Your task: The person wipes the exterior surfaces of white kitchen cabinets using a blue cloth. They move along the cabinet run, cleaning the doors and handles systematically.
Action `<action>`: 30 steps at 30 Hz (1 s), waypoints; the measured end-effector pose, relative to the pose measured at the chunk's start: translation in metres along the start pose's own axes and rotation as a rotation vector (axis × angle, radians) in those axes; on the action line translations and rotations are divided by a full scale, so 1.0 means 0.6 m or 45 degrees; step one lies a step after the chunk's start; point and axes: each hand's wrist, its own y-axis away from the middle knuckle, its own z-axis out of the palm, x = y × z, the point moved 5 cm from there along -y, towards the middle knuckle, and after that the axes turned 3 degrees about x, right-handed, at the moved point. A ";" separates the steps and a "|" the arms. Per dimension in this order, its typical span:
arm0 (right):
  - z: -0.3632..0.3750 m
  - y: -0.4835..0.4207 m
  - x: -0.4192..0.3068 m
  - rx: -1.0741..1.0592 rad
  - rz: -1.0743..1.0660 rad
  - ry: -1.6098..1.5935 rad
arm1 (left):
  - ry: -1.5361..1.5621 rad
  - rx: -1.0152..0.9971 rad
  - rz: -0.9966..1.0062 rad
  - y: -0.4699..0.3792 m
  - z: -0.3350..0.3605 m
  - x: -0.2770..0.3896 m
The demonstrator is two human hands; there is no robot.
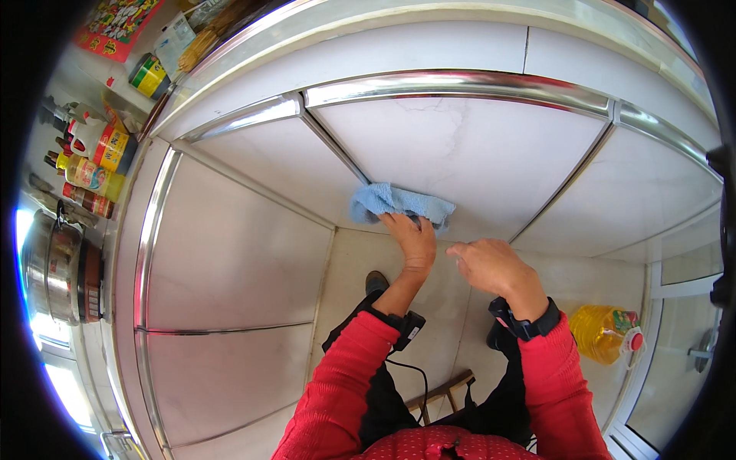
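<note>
A folded light-blue terry cloth [397,202] lies against the lower part of a white marbled cabinet door [460,149]. My left hand [411,238] grips the cloth's near edge, its fingertips tucked into the fabric. To the right, my right hand [497,265] hovers apart from the cloth with its fingers partly curled; whether something small is inside is hidden. A chrome strip [460,86] runs along the top of the door. Both wrists wear black straps with small devices.
A large bottle of yellow oil [604,333] stands on the tiled floor at right, near a glazed door [678,351]. Left, more cabinet doors [236,241] meet the front at a corner. Sauce bottles [98,144] and a steel pot [54,267] stand on the counter. A wooden stool [443,394] is beneath me.
</note>
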 end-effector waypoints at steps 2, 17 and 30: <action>0.001 0.001 0.004 0.012 0.017 0.031 | 0.208 0.087 0.015 0.015 0.007 0.006; 0.006 0.006 0.016 -0.043 0.100 0.158 | 0.636 -0.217 -0.137 0.066 0.006 0.106; -0.045 -0.016 -0.022 0.572 -0.078 -0.371 | 0.446 0.011 0.904 0.032 -0.084 0.215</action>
